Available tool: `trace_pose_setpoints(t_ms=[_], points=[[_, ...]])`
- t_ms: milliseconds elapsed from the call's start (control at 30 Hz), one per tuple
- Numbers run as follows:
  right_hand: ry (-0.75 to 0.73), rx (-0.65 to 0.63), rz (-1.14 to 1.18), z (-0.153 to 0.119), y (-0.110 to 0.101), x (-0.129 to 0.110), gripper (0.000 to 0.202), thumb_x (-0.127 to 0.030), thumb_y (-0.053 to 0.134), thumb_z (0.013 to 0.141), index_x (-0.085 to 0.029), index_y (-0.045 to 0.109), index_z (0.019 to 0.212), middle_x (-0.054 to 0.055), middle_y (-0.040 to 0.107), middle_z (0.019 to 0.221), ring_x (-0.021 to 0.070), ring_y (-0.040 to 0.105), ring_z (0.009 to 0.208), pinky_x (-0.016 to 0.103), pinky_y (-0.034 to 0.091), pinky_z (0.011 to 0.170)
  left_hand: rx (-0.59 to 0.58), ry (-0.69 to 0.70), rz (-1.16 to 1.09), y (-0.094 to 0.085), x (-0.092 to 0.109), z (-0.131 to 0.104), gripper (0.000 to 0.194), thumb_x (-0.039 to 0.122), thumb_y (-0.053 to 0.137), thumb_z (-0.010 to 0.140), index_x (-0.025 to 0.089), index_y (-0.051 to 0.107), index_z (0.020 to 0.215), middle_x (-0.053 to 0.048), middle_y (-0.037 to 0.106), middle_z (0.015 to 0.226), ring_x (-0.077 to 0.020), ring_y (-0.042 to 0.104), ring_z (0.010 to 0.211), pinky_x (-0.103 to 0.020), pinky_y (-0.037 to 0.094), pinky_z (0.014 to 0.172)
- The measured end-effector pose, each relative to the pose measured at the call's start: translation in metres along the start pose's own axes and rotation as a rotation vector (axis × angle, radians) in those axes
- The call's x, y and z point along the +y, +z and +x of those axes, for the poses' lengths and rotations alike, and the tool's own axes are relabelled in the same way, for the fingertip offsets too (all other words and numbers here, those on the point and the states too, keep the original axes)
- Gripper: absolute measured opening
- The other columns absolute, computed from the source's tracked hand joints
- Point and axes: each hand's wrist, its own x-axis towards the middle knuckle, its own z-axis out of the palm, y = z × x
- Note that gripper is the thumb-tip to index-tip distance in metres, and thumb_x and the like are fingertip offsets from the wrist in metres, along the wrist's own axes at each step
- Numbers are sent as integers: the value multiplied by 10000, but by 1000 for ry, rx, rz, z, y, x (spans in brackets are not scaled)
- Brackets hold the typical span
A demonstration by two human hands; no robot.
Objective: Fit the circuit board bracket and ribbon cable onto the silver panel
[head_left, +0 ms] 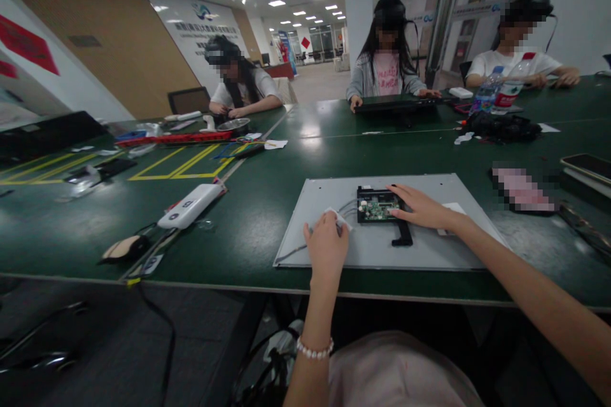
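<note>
A green circuit board [377,208] sits in a black plastic housing [365,193] with an L-shaped arm, on a flat grey panel [296,229]. My right hand [420,208] grips the right end of this housing, thumb over the board's edge and fingers stretched along the top. Left of the board, my left hand [328,235] is closed, fingers bent down around a crumpled white piece [342,221] that looks like tissue or cloth. Grey cables [348,205] run from the board toward that hand. Its fingertips are partly hidden.
A white power strip [191,205] and a mouse-like object [126,248] lie to the left. A phone [589,168] is at the right. Across the green table are bottles [487,90], a black bundle [503,126] and several co-workers. The table's front edge [214,286] runs close by.
</note>
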Motion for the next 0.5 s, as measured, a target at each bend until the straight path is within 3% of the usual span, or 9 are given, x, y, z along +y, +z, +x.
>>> trace_pose_setpoints(t_ms=[267,500], points=[[3,-10,5,0,-1,2,749,-662,403,901,-298,213,1527,99,324,1541,333,339,1386,542,334,1103,-26,0,-57,2,-3,-1,230,252,482,889,235,489,1118,-115,639,1206,-264,557,1174,-566,236,1077],[3,-8,12,1,-2,0,756,-659,416,897,-315,186,1531,87,330,1539,332,353,1379,541,340,1099,-32,9,-57,1,-2,-2,237,292,494,893,240,479,1124,-119,629,1202,-266,540,1192,-556,232,1083]])
